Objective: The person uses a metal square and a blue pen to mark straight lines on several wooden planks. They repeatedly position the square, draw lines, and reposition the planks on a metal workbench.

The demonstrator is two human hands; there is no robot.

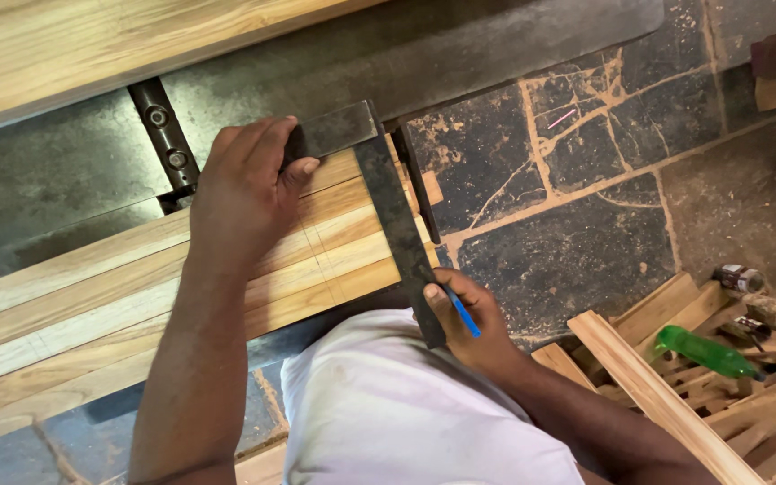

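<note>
My left hand [246, 189] presses the short arm of a dark metal try square [388, 198] down on several long wooden slats [92, 305] that lie side by side on a metal machine table [65, 171]. The square's long blade runs across the slats' right ends toward me. My right hand [471, 319] is at the blade's near end, holding a blue pencil [462, 313] against its edge. Faint pencil lines cross the slats just left of the blade.
A wide wooden plank [92, 45] lies along the top left. Cracked dark stone floor [586, 198] is on the right. A pile of wood offcuts [675, 386] with a green plastic bottle [707, 352] sits at the lower right.
</note>
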